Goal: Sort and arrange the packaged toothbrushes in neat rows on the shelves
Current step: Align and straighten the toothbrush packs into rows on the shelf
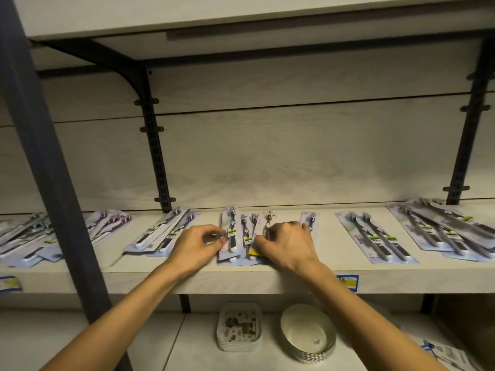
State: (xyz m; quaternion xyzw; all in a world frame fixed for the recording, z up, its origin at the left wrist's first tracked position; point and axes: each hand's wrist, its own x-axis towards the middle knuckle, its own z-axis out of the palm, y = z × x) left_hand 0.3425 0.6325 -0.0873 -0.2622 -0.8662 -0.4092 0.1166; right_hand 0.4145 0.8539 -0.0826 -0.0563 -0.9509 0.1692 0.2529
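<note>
Both hands on middle pile of toothbrush packs [242,236] at shelf [334,253] centre. Left hand [194,243] fingers curled, pinching left edge of top pack [231,234]. Right hand [288,243] fingers curled on pack [263,226] just right of it. Other packs left [160,234] and right [375,236] of pile. Below shelf: stacked trays [239,328], round bowl [308,333]

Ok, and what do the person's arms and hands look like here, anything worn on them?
Both forearms are bare as far as the frame shows, no sleeves in view. The left hand and right hand have no gloves, and I see no watch, bracelet or ring.
</note>
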